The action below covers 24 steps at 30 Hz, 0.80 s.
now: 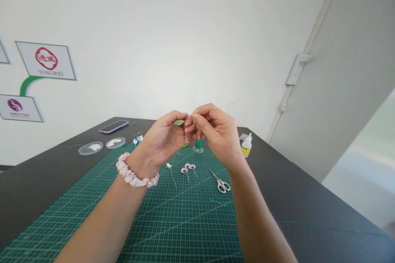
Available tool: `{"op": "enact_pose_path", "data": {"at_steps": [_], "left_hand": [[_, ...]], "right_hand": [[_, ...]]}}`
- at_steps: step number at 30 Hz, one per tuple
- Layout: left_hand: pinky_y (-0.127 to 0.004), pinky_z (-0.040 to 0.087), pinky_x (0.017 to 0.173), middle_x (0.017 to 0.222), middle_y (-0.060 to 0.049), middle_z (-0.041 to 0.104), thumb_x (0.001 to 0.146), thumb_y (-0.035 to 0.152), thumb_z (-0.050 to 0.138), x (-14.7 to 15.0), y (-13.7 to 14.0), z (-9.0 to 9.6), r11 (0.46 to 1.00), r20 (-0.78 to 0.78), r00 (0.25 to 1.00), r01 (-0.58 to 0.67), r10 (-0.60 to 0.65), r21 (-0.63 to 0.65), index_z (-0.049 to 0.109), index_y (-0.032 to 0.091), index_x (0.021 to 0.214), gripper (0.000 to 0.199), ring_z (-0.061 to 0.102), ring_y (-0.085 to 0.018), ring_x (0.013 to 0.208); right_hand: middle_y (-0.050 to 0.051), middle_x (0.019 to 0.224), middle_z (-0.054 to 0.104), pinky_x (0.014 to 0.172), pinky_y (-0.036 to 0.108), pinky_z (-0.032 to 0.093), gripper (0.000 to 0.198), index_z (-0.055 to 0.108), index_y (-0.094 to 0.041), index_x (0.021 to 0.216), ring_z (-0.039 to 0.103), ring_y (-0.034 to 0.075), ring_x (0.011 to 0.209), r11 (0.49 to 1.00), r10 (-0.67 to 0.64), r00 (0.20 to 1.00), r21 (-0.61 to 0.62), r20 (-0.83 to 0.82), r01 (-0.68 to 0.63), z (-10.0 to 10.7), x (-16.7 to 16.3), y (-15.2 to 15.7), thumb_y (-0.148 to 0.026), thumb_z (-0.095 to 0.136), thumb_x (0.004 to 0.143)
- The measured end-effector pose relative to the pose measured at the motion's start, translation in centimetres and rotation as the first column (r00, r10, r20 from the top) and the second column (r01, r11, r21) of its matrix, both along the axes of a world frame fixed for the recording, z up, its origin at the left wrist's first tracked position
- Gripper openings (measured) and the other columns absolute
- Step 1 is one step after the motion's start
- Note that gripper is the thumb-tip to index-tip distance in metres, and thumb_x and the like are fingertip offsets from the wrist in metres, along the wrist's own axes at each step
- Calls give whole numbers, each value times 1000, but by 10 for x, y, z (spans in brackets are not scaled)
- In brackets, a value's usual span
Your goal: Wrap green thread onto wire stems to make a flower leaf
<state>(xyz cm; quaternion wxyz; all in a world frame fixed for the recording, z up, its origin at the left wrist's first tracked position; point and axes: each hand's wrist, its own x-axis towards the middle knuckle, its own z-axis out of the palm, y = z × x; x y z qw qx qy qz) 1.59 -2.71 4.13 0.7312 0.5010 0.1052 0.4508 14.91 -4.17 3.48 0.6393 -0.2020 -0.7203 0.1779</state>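
Note:
My left hand (163, 137) and my right hand (216, 131) meet above the green cutting mat (173, 222), fingertips pinched together. Between them sits a small green leaf (178, 122), held by my left thumb and forefinger. My right fingers pinch a thin wire that runs up and to the right from the leaf. A pink scrunchie (134, 174) circles my left wrist. Under the hands lie small pink petals on wires (189, 168), a white bud on a stem (169, 168) and white scissors (220, 181).
A green thread spool (198, 144) stands behind my hands, a glue bottle (246, 144) to its right. Two clear round dishes (91, 148) and a phone (113, 126) lie at the far left of the dark table (308, 197). A white wall rises behind.

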Motion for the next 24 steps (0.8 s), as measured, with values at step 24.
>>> {"op": "enact_pose_path", "data": {"at_steps": [24], "left_hand": [[-26,38,66,63,1,54,78,22,61,1,-5,-1,785,-25,867,-438,497,437,59,17,61,18,47,-11,64]], "right_hand": [[-9,49,49,45,24,42,3,55,-19,80,46,7,42,927,143,978,-325,-152,-186,10,-1,-4,-18,55,77]]}}
